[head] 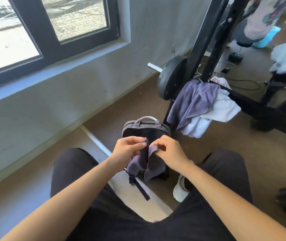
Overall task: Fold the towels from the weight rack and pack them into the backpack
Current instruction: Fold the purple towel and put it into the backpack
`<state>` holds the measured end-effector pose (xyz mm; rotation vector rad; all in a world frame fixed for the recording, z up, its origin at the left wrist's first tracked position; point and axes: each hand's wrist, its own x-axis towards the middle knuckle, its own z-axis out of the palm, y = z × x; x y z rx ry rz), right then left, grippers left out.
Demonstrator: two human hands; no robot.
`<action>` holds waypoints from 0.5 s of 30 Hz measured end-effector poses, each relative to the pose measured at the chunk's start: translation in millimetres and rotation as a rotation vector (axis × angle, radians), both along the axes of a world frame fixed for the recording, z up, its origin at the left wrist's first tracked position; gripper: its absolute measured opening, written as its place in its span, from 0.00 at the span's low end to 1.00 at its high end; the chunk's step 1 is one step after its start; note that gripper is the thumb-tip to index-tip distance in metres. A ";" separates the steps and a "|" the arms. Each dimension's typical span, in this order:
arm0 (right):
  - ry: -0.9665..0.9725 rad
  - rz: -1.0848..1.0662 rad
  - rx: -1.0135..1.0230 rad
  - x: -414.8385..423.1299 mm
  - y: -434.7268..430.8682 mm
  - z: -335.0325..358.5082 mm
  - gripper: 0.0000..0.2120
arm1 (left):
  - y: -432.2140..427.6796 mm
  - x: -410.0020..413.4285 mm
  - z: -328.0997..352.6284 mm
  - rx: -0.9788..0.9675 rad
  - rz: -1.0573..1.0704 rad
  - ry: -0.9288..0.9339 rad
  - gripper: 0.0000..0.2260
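Note:
A small purple towel (144, 164) hangs between my hands, crumpled, in front of the dark backpack (145, 127) that stands on the floor between my knees. My left hand (127, 146) pinches the towel's upper left edge. My right hand (169, 150) pinches its upper right edge. Both hands are close together. On the black weight rack (206, 54) to the right, a larger purple towel (194, 101) and a white towel (224, 108) hang draped over a bar.
A black weight plate (172, 79) on a steel bar sits beside the rack. The grey wall and a window are at left. My legs in black trousers and a white shoe (179, 190) frame the backpack. Cables and a phone lie behind the rack.

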<state>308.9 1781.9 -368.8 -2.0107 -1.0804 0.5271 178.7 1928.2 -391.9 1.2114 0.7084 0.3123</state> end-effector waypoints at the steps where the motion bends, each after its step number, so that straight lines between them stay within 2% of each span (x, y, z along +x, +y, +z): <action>1: -0.105 0.021 -0.012 -0.7 0.5 -8.1 0.03 | 0.5 -2.2 -5.0 -0.009 -0.001 0.003 0.05; 3: -0.193 0.092 -0.006 -3.1 -1.8 -23.2 0.04 | -1.4 -6.7 -13.3 -0.027 -0.023 -0.008 0.06; 6: 0.000 0.104 -0.073 -9.2 -6.2 -34.7 0.05 | -2.5 -14.2 -25.8 -0.044 -0.077 -0.014 0.05; 9: 0.169 0.100 -0.070 -14.8 -7.4 -40.6 0.01 | 2.4 -22.7 -37.0 -0.025 -0.105 -0.005 0.06; 15: 0.230 0.116 0.005 -22.3 -5.5 -33.6 0.06 | 3.9 -24.2 -40.2 -0.007 -0.250 0.003 0.12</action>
